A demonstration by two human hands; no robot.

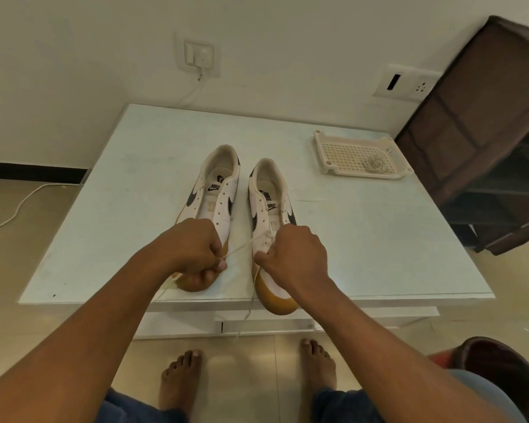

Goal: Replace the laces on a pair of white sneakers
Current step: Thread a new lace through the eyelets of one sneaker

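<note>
Left sneaker (pixel 217 196) and right sneaker (pixel 271 206) read NIKE. Left hand (pixel 193 248) and right hand (pixel 297 257) pinch one lace (pixel 242 248) with curled fingers.

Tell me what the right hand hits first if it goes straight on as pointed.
Likely the unlaced sneaker: the right hand, above the sneaker being laced, points up-left across the gap. Its height is unclear.

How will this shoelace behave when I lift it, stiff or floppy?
Probably floppy: the shoelace looks straight only where the left hand holds it taut from the right sneaker, and its loose ends droop past the table edge. Likely very light, so it should follow any small tug.
</note>
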